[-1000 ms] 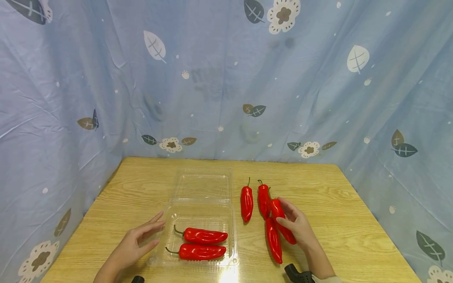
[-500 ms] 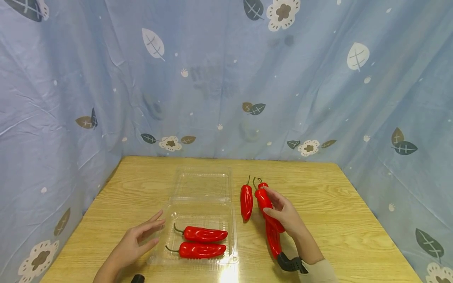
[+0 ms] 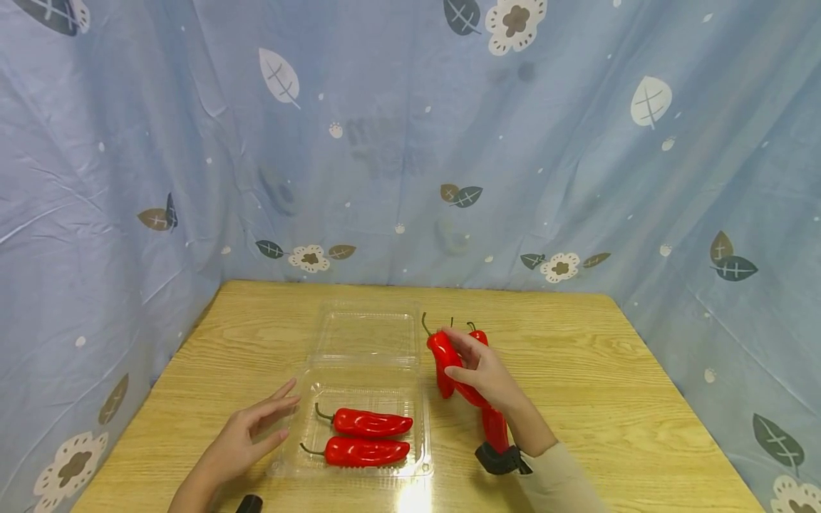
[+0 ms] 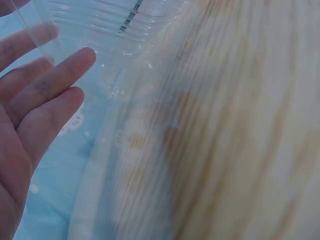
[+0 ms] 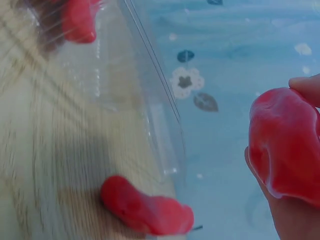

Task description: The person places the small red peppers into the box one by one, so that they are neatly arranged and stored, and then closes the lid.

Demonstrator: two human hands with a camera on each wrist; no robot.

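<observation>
My right hand [image 3: 484, 372] pinches a long red chili pepper [image 3: 444, 350] between thumb and fingers, its green stem pointing up and left. In the right wrist view, this held pepper [image 5: 285, 145] fills the right edge. My left hand [image 3: 240, 438] stays by the left side of a clear plastic clamshell box [image 3: 427, 434], fingers loosely extended. Those fingertips overlap the clear wall [image 4: 95, 17] in the left wrist view. Inside the box lie two red peppers, an upper one [image 3: 372, 422] and a lower one [image 3: 365, 452], side by side with stems to the left.
The clamshell lid [image 3: 368, 335] lies folded back behind the box. Beneath the right hand, partly hidden, are a left pepper [image 3: 443, 385], a back pepper [image 3: 478, 335] and a near pepper [image 3: 494, 427] on the wooden table [image 3: 616, 399]. A blue patterned curtain [image 3: 385, 157] surrounds the table.
My right hand has lifted one pepper from the group and carried it left toward the box, its stem swinging further left. The left hand keeps its place.
</observation>
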